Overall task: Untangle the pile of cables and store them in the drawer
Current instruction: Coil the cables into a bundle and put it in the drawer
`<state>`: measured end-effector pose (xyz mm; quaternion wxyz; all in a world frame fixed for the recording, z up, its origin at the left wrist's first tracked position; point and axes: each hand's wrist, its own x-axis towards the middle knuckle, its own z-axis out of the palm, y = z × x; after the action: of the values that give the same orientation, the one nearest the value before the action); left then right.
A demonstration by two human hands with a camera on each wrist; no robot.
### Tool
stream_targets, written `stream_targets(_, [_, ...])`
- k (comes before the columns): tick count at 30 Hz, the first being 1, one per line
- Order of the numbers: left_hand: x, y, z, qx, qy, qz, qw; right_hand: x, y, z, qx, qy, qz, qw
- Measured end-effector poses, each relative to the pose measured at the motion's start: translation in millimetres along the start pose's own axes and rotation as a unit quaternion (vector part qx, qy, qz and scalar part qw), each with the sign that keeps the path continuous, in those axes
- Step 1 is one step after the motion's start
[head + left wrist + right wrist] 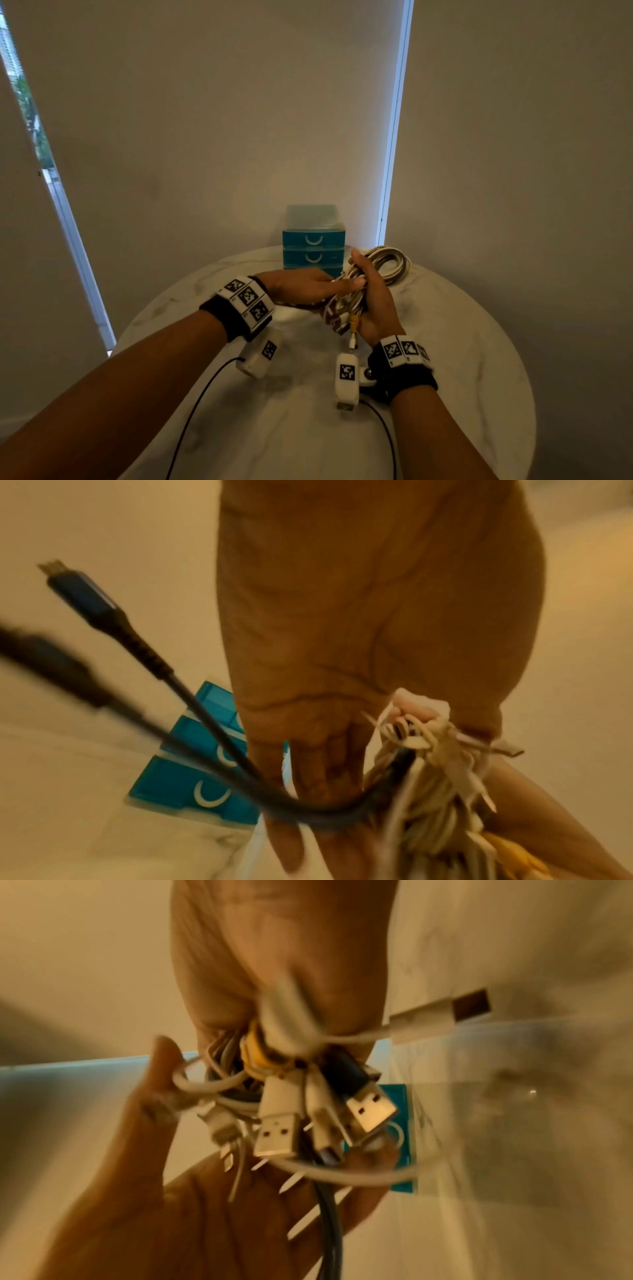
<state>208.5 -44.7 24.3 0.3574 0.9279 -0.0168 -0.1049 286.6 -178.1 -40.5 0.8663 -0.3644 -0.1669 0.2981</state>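
Note:
Above the table, my right hand [375, 305] grips a bundle of mostly white cables [390, 267]; its coil sticks out past the fingers and its plugs hang toward me. From the right wrist, several USB plugs [277, 1131] and a yellow band crowd below the right hand [274, 947]. My left hand [308, 284] reaches in from the left with straight fingers beneath the bundle and its thumb laid on top. A black cable [143, 647] runs across the left hand's fingers [308, 777]. Behind the hands stands the teal drawer unit [313, 240], with every drawer that shows closed.
The round marble table [462, 342] drops away on the left, right and near sides. Black wires [191, 411] from the wrist cameras trail over the near part of it. Beige roller blinds hang behind the drawers.

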Motion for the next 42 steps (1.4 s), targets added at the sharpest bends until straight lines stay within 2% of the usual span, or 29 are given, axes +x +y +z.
stream_targets(3, [-2,0,-11,-0.008,-0.026,-0.032,0.999,1,2,-1,-0.036,0.011,0.011,0.999])
stream_targets(6, [-10,-2,-26,0.016,-0.047,-0.019,0.999,4,4,1,-0.116,0.058,-0.031,0.991])
stream_targets(8, [-15,-2,-36,0.073,-0.051,-0.003,0.996,1,6,3,-0.126,0.057,-0.042,0.989])
stream_targets(11, [-18,0,-43,0.172,-0.059,0.005,0.983,-1,8,7,-0.122,0.064,0.001,0.991])
stream_targets(14, [-20,4,-51,0.216,-0.083,0.007,0.973,-1,5,7,-0.127,0.035,0.029,0.991])
stream_targets(17, [-28,4,-63,0.159,-0.11,0.037,0.981,-5,-3,6,-0.09,-0.016,0.037,0.995])
stream_targets(19, [-30,-2,-67,0.139,-0.095,0.05,0.984,-7,-3,8,-0.072,-0.03,0.04,0.996])
stream_targets(24, [-18,-10,-38,0.238,-0.009,0.055,0.97,-4,7,13,0.005,-0.015,0.033,0.999])
stream_targets(26, [-15,-10,-23,0.187,-0.005,0.03,0.982,-4,6,11,0.024,-0.019,0.019,0.999])
stream_targets(28, [-12,-12,-10,0.088,-0.016,-0.022,0.996,-7,1,11,0.053,-0.014,0.001,0.999])
stream_targets(30, [-12,-15,1,0.044,-0.009,-0.063,0.997,-5,-4,6,0.082,0.017,-0.023,0.996])
stream_targets(33, [-16,-23,4,0.076,0.029,-0.055,0.995,-1,-8,-6,0.04,0.114,-0.04,0.992])
stream_targets(35, [-21,-25,0,0.162,0.051,-0.018,0.985,2,-9,-14,-0.009,0.192,-0.043,0.98])
stream_targets(37, [-27,-22,-2,0.247,0.042,-0.013,0.968,-2,-9,-14,-0.054,0.247,-0.056,0.966])
stream_targets(40, [-40,-8,-7,0.419,0.044,-0.008,0.907,-7,-10,-9,-0.168,0.279,-0.112,0.939])
stream_targets(42, [-47,2,-15,0.494,0.08,0.042,0.865,-10,-10,-4,-0.251,0.252,-0.136,0.925])
